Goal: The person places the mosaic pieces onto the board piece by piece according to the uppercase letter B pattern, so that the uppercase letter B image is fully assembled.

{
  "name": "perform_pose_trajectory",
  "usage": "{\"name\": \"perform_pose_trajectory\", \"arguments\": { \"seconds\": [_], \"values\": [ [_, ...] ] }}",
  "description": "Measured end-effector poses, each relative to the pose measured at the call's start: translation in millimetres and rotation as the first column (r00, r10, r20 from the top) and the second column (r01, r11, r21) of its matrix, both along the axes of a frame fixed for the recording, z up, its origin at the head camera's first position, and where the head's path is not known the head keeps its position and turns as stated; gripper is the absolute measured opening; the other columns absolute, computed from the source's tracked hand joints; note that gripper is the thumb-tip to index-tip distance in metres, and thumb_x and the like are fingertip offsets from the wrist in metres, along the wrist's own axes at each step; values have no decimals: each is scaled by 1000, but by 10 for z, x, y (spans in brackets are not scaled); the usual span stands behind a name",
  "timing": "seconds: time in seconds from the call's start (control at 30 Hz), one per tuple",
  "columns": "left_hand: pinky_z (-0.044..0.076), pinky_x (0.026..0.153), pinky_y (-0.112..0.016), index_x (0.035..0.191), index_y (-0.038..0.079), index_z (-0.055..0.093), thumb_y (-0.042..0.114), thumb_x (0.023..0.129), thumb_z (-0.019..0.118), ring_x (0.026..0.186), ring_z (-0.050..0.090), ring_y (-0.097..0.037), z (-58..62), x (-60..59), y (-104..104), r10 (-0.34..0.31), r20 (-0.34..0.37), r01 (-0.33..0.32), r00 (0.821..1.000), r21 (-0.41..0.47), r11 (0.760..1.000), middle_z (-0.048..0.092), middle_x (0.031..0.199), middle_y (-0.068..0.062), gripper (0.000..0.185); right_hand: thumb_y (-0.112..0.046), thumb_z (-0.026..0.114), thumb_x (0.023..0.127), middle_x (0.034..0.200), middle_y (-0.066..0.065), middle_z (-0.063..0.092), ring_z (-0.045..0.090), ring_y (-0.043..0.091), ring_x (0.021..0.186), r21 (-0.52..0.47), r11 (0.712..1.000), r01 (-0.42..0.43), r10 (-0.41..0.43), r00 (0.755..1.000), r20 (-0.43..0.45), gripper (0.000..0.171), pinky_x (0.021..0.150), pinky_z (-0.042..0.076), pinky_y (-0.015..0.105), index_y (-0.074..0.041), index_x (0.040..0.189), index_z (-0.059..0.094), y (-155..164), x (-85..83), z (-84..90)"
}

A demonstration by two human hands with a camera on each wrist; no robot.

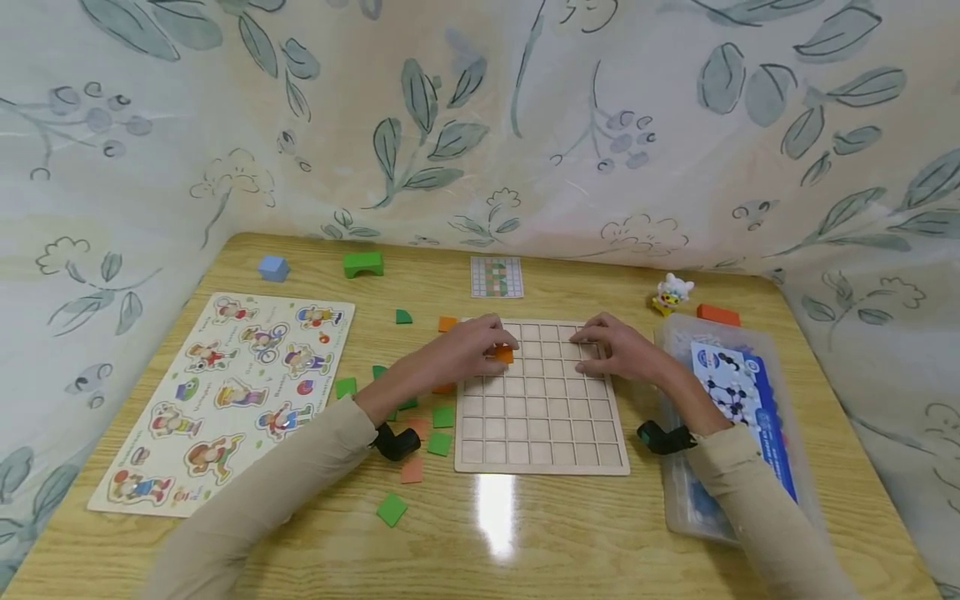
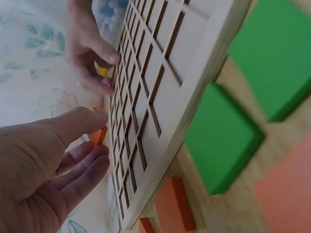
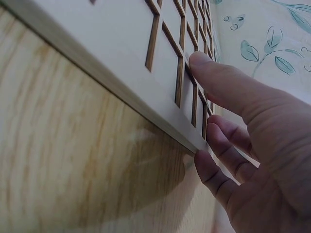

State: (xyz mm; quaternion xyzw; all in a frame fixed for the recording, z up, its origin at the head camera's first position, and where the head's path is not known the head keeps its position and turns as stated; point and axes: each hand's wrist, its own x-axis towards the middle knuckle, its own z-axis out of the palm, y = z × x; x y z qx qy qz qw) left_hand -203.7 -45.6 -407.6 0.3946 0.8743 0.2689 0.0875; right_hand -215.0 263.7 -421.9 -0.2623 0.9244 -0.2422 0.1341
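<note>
A square wooden grid board [image 1: 536, 408] lies on the table, its cells bare where they show. Over its upper left cells, my left hand [image 1: 474, 346] pinches an orange tile [image 1: 504, 355] between thumb and fingers. The left wrist view shows that tile [image 2: 98, 137] tilted close to the grid. At the board's upper right, my right hand [image 1: 621, 350] has its fingers loosely bent, with nothing in them. In the right wrist view its thumb [image 3: 214, 70] is over the grid and the other fingertips are right at the board's edge.
Left of the board lie several green tiles [image 1: 392, 509] and orange ones [image 1: 412, 472], some hidden by the left arm. A picture puzzle board [image 1: 247, 417] is farther left. Behind stand a pattern card [image 1: 496, 277], green arch block [image 1: 363, 264] and blue block [image 1: 273, 268]. A plastic box [image 1: 682, 500] and toy figure [image 1: 671, 292] are right.
</note>
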Motion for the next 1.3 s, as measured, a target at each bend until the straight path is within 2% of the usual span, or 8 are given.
{"name": "perform_pose_trajectory", "arguments": {
  "seconds": [0.2, 0.3, 0.47, 0.67, 1.13, 1.3],
  "values": [
    [45, 73, -23, 118, 8, 69, 15, 89, 69, 84, 52, -19, -3, -103, 35, 30, 8, -30, 1000, 3, 1000, 60, 102, -7, 30, -27, 76, 84, 124, 15, 51, 49, 25, 101, -7, 1000, 7, -6, 1000, 22, 43, 81, 40, 37, -11, 123, 65, 14, -7, -5],
    [46, 73, -24, 119, 8, 69, 16, 89, 69, 85, 53, -19, -1, -132, 62, 25, 9, -25, 1000, -2, 1000, 60, 103, -7, 31, -27, 75, 85, 124, 15, 50, 49, 25, 102, -10, 1000, 6, -6, 1000, 30, 43, 82, 40, 37, -11, 123, 65, 23, -9, 0],
    [43, 72, -23, 119, 9, 68, 18, 90, 69, 83, 49, -16, -11, -156, 128, 17, 8, -17, 1000, -2, 1000, 59, 102, -6, 31, -26, 76, 84, 122, 15, 50, 50, 25, 102, 8, 1000, 25, -25, 999, 24, 43, 82, 41, 38, -10, 122, 65, 42, -7, -4],
    [45, 74, -25, 121, 9, 67, 18, 89, 70, 86, 51, -17, -5, -180, 194, 41, 68, -41, 997, 5, 999, 57, 102, -5, 32, -26, 76, 84, 122, 16, 49, 49, 26, 103, 5, 999, 32, -32, 999, 39, 44, 83, 40, 39, -10, 123, 64, 36, -16, 5],
    [45, 72, -22, 118, 10, 68, 18, 91, 67, 82, 52, -15, -85, -211, 219, 50, 70, -47, 996, -42, 998, 57, 101, -6, 28, -25, 75, 85, 122, 16, 48, 48, 26, 100, -14, 1000, 17, -17, 999, 47, 42, 81, 40, 37, -10, 123, 64, -2, -4, -16],
    [45, 73, -23, 118, 11, 68, 18, 91, 67, 83, 52, -15, -89, -217, 207, 60, 95, -56, 994, -50, 997, 57, 101, -6, 28, -24, 75, 85, 122, 17, 48, 48, 26, 100, -12, 1000, 17, -17, 999, 47, 42, 81, 39, 37, -9, 123, 64, -5, 2, 3]
  ]
}}
